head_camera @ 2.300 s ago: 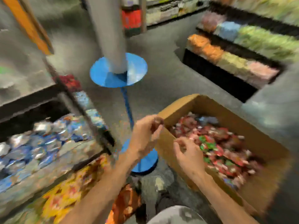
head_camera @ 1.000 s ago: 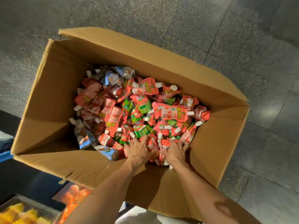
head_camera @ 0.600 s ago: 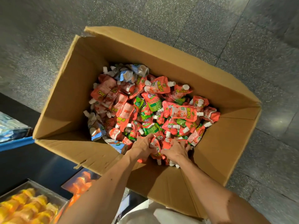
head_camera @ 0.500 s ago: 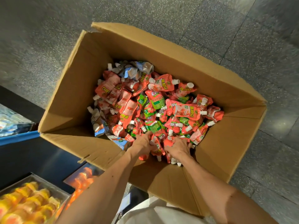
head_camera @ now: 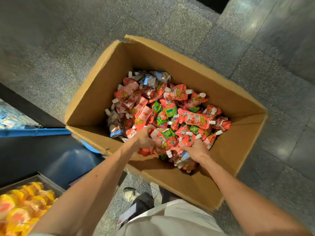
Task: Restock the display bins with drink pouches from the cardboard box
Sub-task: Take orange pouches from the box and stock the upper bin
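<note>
Both hands are sunk into the near edge of the heap of drink pouches (head_camera: 170, 109) lying in the cardboard box (head_camera: 170, 63), which is stood on the grey floor (head_camera: 68, 48). The left hand (head_camera: 144, 138) is closed round a clutch of red pouches, with its fingers curled under them. The right hand (head_camera: 196, 149) is likewise curled over a bunch, several of which are seen hanging below the palm with white spouts turned toward the near wall (how many are held in all cannot be counted). The two bunches are pressed together between the hands, so a single bundle is formed, its length lying left to right. No common axis is kept by the loose pouches beyond, and spouts are pointed every way. The display bins are found to the left of the box, well apart from the grip: a bin of yellow packs (head_camera: 49, 182) at the near left, and a blue-edged bin (head_camera: 34, 132) farther off. The left hand is judged the nearer to them, so a lift clear of the near wall and a leftward swing are called for, with the bundle kept squeezed lest pouches be dropped.
</note>
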{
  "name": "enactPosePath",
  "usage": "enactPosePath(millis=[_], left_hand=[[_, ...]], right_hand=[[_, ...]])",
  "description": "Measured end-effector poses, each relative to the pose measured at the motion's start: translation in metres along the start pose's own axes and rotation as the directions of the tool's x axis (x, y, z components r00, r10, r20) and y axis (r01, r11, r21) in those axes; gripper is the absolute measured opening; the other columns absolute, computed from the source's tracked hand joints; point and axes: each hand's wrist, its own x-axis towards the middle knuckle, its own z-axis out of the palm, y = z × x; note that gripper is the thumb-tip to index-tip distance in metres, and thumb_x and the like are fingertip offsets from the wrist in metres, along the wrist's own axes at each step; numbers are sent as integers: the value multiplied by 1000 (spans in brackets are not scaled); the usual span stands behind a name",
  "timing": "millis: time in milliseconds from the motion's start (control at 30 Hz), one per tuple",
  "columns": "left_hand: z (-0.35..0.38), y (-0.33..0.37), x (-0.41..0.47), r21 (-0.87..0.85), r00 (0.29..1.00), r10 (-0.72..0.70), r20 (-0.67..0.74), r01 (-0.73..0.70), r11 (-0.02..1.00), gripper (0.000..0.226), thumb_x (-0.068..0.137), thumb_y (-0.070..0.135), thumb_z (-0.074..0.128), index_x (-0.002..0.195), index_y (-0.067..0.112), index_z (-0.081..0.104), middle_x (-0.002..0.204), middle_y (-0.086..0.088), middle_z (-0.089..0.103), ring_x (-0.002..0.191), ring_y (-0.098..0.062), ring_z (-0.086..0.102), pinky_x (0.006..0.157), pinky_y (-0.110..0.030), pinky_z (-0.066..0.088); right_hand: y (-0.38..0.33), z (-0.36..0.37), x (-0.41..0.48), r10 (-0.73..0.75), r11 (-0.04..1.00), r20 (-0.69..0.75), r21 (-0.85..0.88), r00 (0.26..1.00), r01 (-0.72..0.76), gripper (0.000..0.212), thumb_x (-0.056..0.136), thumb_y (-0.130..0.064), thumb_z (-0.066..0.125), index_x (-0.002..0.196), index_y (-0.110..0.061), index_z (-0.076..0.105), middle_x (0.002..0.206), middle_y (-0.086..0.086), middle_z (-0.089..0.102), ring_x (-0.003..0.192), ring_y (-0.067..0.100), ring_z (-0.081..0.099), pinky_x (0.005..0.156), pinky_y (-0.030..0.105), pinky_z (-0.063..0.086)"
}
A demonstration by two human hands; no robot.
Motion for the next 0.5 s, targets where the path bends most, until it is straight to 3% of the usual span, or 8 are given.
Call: enactPosePath(millis=[67,100,200,267,333,433,500], left_hand=[[-7,-1,-20,-198,996,80,-44,-87,976,74,86,8,75,146,13,31,116,-9,62,76,-14,65,56,-21,53],[-11,0,-32,-282,991,117,-68,-132,950,69,87,9,74,142,16,34,118,-10,63,75,-10,66,56,-19,53],[-24,4,-72,-451,968,201,-153,-249,857,52,87,11,74,128,25,46,96,-4,70,71,-5,68,64,-20,54],[-33,3,-101,-538,949,255,-185,-315,782,48,87,16,75,128,13,52,94,-5,71,75,-11,70,66,-24,56],[-42,-2,-136,-592,926,304,-226,-378,712,44,90,25,71,125,6,55,103,-11,69,81,-14,70,64,-25,55],[-51,-9,-202,-710,906,340,-253,-412,571,40,101,32,51,127,3,59,105,-12,70,78,-13,70,63,-24,55],[-52,-15,-245,-751,883,387,-266,-441,492,45,104,39,41,125,6,63,111,-14,71,93,-22,69,80,-31,57]], right_hand=[[-15,-17,-18,-16,988,-38,153,999,22,48,90,-43,69,96,4,63,92,24,65,85,35,63,79,42,50],[-22,-25,-28,-42,975,-68,217,997,56,51,89,-44,69,94,7,63,91,27,63,86,36,63,79,42,49],[-44,-42,-59,-102,916,-118,376,988,140,39,86,-43,72,78,-9,55,74,5,59,77,25,61,73,39,49],[-57,-47,-81,-140,832,-136,521,981,191,35,87,-37,74,79,-4,63,82,13,71,84,32,69,81,50,58],[-70,-48,-111,-196,728,-145,641,970,243,31,86,-32,75,85,-3,68,88,18,74,84,33,71,84,55,57],[-96,-37,-161,-278,565,-144,775,950,283,29,90,-26,71,91,2,65,95,23,72,83,31,73,81,50,60],[-116,-25,-191,-336,446,-145,845,931,293,26,94,-21,64,98,5,63,96,24,71,77,27,73,73,46,62]])
